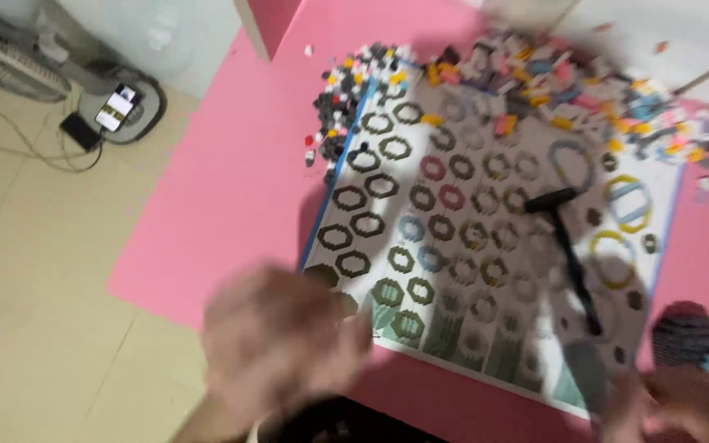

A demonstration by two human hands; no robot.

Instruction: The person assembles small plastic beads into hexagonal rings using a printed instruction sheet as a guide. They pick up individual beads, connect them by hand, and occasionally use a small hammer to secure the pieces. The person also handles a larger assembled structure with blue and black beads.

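On pink table (231,189), left hand (281,349) blurred at board's near-left corner, grip state unclear, patterned block board (486,238) centre, black hammer (572,254) lying on it, loose pieces (551,70) heaped behind, right hand (683,406) blurred bottom right, grip unclear

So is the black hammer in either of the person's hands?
No, the black hammer lies on the patterned board, apart from the left hand and right hand.

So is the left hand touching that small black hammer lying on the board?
Apart. The head view shows the left hand blurred at the board's near left corner, with rows of rings between it and the black hammer.
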